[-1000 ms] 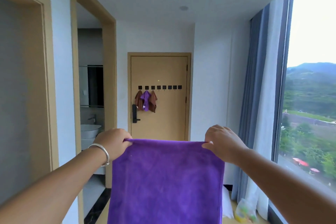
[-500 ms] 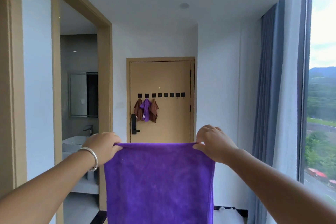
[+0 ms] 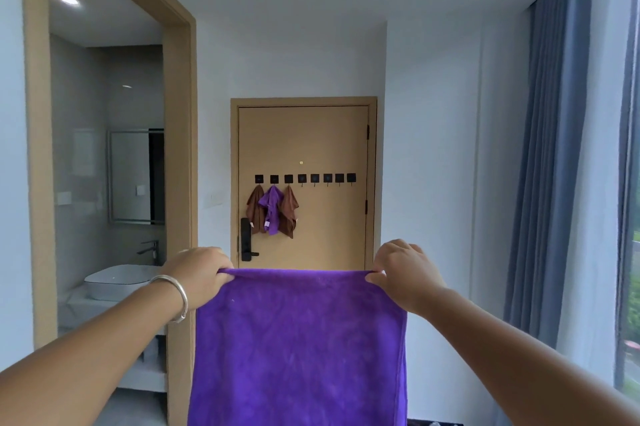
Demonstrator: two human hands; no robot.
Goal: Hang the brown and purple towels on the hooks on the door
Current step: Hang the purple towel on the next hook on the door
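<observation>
In the head view, a purple towel (image 3: 299,346) is held spread by its top corners, pinched in the left hand (image 3: 199,275) and the right hand (image 3: 405,271). On the door (image 3: 329,218), three hooks (image 3: 273,179) are occupied by small towels (image 3: 272,212); no writing can be read.

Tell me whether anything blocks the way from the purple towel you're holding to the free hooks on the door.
Nothing visible does. The purple towel hangs between the left hand and right hand; the passage to the door looks open, and the free hooks are bare.
</observation>
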